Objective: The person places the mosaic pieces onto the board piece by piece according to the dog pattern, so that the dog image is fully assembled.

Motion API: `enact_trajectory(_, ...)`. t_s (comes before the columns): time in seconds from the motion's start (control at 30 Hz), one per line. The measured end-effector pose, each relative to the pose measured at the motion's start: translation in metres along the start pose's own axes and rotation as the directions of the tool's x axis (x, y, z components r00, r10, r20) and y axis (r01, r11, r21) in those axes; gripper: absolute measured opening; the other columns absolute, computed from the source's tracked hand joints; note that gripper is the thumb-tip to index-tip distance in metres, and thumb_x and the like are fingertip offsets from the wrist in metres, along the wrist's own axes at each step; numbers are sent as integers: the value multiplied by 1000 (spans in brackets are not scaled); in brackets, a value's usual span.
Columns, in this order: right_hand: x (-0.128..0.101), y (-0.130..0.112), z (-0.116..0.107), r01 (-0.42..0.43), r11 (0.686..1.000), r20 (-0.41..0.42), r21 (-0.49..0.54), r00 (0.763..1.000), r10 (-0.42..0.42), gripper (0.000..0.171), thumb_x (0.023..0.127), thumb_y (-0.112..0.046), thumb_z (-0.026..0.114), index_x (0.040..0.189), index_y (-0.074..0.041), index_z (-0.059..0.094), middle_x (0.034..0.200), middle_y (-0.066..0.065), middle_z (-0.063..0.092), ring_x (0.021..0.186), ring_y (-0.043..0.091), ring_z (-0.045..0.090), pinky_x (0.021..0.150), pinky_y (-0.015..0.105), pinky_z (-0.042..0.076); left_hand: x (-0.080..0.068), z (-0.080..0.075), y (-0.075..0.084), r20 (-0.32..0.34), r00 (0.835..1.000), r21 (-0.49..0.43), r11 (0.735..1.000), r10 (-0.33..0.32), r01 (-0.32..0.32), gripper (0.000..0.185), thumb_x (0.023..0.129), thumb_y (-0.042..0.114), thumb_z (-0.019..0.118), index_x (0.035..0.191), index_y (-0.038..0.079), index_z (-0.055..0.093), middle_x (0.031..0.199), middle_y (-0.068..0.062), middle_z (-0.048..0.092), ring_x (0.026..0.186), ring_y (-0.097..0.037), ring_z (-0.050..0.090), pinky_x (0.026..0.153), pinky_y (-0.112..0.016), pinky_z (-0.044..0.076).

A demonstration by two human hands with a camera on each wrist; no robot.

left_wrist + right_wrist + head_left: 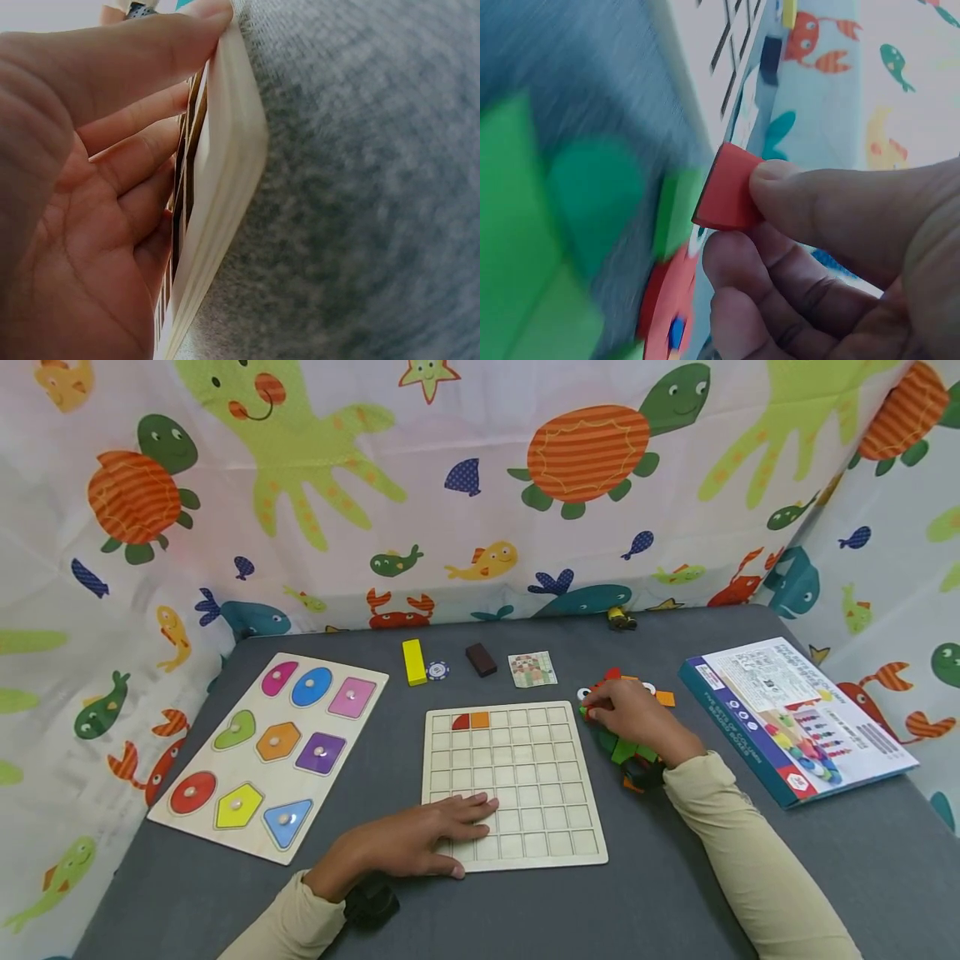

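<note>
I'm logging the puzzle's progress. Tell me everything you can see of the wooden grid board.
The grid board is a pale, square, wood-look tray divided into small square cells. It lies flat on the grey table. Two cells in its top row are filled, one red piece, one orange piece. The left hand rests on its near-left corner, fingers straight; the left wrist view shows its thick light edge.

A grid board [514, 783] lies mid-table, with a shape puzzle [272, 752] to its left and a box [797, 718] well to its right. Between board and box sits a pile of pieces [626, 747]. Behind the board lie a block [413, 661], a chip [437, 671] and a card [532, 668].
</note>
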State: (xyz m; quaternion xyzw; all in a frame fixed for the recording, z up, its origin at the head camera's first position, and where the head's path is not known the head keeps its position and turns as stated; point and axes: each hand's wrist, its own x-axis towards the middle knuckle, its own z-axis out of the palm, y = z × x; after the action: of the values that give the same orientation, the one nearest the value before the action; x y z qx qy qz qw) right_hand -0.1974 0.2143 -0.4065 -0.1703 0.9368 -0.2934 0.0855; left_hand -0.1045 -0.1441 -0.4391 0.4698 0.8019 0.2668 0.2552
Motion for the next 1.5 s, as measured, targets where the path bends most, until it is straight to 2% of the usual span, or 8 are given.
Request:
enact_trajectory(0.4, 26, -35, 21, 39, 999, 14, 31, 999, -39, 23, 94, 1, 56, 111, 1, 72, 104, 13, 66, 90, 25, 58, 74, 38, 50, -1, 0, 0, -2, 1000, -4, 1000, 3, -3, 62, 91, 25, 71, 145, 11, 45, 159, 3, 24, 146, -18, 15, 114, -39, 24)
enact_trajectory(0.8, 50, -58, 43, 76, 992, 41, 100, 996, -80, 19, 93, -1, 60, 108, -1, 73, 100, 8, 70, 89, 22, 62, 78, 37, 52, 0, -1, 1, 7, 1000, 6, 1000, 10, -10, 61, 91, 25, 70, 145, 10, 45, 159, 1, 24, 146, -18, 15, 114, -40, 23)
enact_trajectory(1.07, 61, -70, 53, 67, 987, 77, 146, 994, -79, 20, 94, -1, 60, 109, -2, 73, 107, 8, 70, 98, 22, 63, 81, 36, 53, -1, 0, 2, 2, 1000, 10, 1000, 9, -9, 61, 91, 24, 70, 145, 9, 46, 158, 1, 25, 146, -20, 16, 114, -41, 24)
enact_trajectory(1.3, 71, -76, 61, 99, 986, 85, 131, 990, -110, 20, 94, 0, 60, 107, -2, 74, 105, 8, 71, 101, 24, 63, 84, 37, 52, -1, -1, 2, 2, 1000, 3, 1000, 4, -4, 61, 91, 24, 70, 145, 10, 45, 158, 2, 24, 146, -19, 15, 114, -42, 23)
enact_trajectory(1.5, 75, -79, 67, 84, 991, 90, 102, 991, -94, 20, 92, 1, 61, 107, 0, 74, 103, 9, 71, 99, 24, 64, 84, 37, 52, 0, -1, 2, 7, 1000, -4, 1000, 10, -10, 61, 91, 23, 70, 145, 9, 45, 159, 0, 24, 146, -20, 14, 114, -42, 23)
